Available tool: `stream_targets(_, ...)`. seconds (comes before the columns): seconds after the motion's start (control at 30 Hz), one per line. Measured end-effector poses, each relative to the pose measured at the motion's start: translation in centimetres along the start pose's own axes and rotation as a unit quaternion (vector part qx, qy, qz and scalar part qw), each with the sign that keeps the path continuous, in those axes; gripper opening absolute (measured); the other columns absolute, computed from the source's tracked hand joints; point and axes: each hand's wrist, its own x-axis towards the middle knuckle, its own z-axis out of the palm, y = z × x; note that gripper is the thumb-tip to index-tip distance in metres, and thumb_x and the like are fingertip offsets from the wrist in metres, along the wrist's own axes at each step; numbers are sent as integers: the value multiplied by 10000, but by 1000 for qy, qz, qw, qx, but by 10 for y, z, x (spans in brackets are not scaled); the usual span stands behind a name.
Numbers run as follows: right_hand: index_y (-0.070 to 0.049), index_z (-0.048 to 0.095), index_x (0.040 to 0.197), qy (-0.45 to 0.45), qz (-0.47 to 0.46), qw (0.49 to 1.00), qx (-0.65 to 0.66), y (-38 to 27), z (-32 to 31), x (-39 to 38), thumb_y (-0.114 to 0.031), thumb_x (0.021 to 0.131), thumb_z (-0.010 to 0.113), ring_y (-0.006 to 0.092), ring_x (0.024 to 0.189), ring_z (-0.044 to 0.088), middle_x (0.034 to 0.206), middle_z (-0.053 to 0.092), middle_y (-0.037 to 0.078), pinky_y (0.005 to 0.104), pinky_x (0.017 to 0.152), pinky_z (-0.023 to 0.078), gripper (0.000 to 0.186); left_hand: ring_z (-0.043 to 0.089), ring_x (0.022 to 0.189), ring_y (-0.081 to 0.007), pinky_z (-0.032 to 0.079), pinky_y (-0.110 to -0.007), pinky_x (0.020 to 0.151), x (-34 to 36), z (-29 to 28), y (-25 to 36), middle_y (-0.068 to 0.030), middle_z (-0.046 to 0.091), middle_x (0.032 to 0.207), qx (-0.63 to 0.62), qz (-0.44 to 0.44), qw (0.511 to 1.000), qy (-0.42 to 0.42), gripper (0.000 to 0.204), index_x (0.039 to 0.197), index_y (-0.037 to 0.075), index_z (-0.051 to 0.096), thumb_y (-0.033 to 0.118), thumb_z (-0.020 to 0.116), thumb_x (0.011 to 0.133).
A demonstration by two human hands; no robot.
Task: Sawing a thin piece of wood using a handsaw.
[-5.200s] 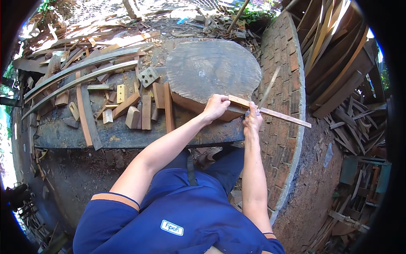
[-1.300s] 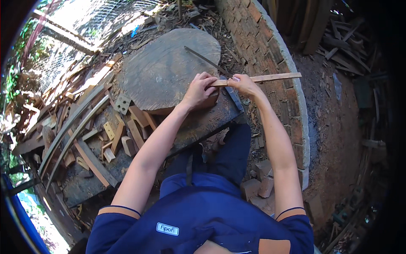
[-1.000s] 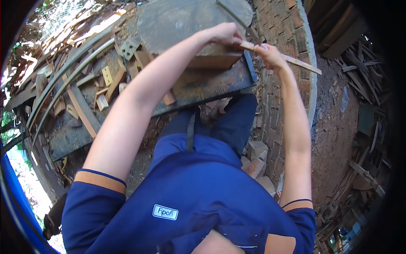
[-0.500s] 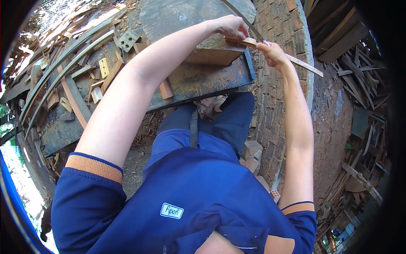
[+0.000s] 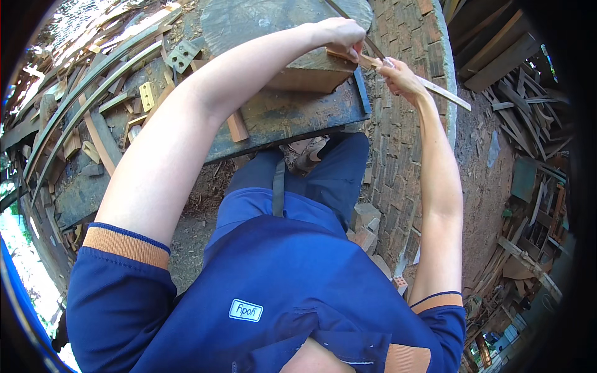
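Observation:
A narrow pale wooden strip (image 5: 450, 96) slants down to the right from the top edge of the thick round wood block (image 5: 273, 18). My left hand (image 5: 343, 36), fingers closed, pinches the strip's left end at the block's edge. My right hand (image 5: 400, 77) is closed around the strip a little to the right. A long thin dark tool (image 5: 372, 46), possibly a blade, crosses the strip near my fingers; which hand grips it I cannot make out. The block rests on a dark worn bench (image 5: 286, 115).
Wood offcuts (image 5: 102, 143), long curved strips (image 5: 68, 112) and a holed grey block (image 5: 183, 56) crowd the bench's left. A low brick wall (image 5: 404, 155) curves down the right side. Beyond it stand leaning boards (image 5: 497, 50) and scrap piles (image 5: 528, 112). Broken bricks (image 5: 367, 227) lie by my legs.
My hands, the block and the bench appear higher in the picture than earlier, with more of my body showing. In the last half second both hands have shifted only slightly, keeping the strip.

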Motion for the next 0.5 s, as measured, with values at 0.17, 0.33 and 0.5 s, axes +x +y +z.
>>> stream_targets(0.17,-34,591,1092,23,-44,986,-158,2,-3,-1,-295,919,612,102,685,493,777,545,-2,276,595,400,314,697,863,-288,541,-385,761,0,8,-12,-113,736,928,-64,-3,997,49,255,1010,141,758,275,753,793)
stream_targets(0.33,-5,586,1143,29,-73,983,-164,4,-2,1,-320,928,610,144,782,536,844,597,41,317,709,447,382,693,835,-316,542,-391,757,-3,12,-12,-142,725,927,-52,-4,996,67,258,1054,132,742,258,720,830)
stream_targets(0.5,0,588,1139,19,-61,984,-169,7,-3,3,-323,939,607,155,812,539,859,602,52,324,737,451,381,667,787,-364,529,-426,708,-2,9,-3,-174,695,841,23,24,998,60,225,958,87,727,286,659,876)
